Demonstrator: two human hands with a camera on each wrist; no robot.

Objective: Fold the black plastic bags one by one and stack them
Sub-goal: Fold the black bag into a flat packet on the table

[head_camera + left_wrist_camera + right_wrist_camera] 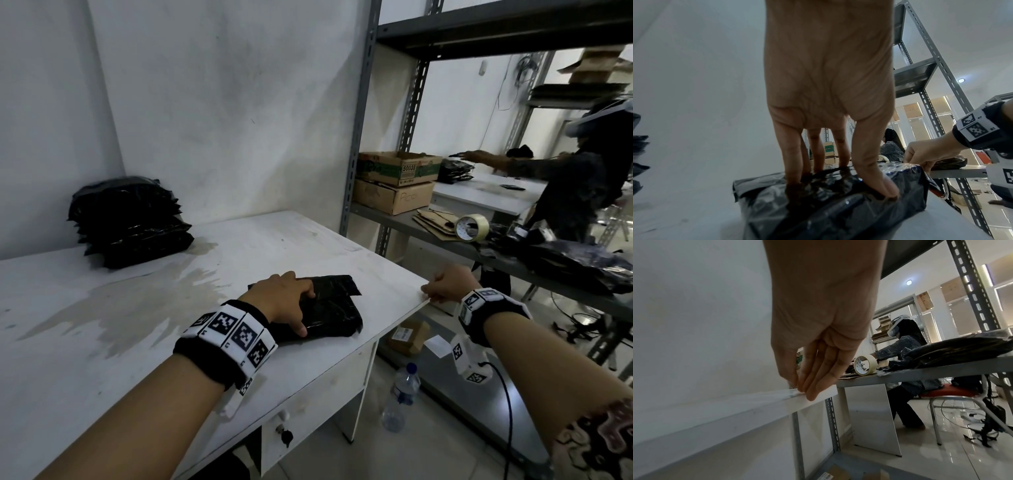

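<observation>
A folded black plastic bag [337,317] [838,207] lies on the white table [239,246] near its right front corner. My left hand [306,311] [842,185] presses down on it, fingers straight on top and the thumb against its near side. A stack of folded black bags [130,222] [639,154] stands at the back left by the wall. My right hand [435,291] [801,391] [920,164] is at the table's right edge, thumb and fingertips pinching a strip of clear tape [777,394] stuck along that edge.
A grey metal rack [359,137] stands right of the table with cardboard boxes [397,181], a tape roll [471,228] [865,365] and loose black bags [575,263]. Another person [589,181] works beyond it. A water bottle [402,394] stands on the floor.
</observation>
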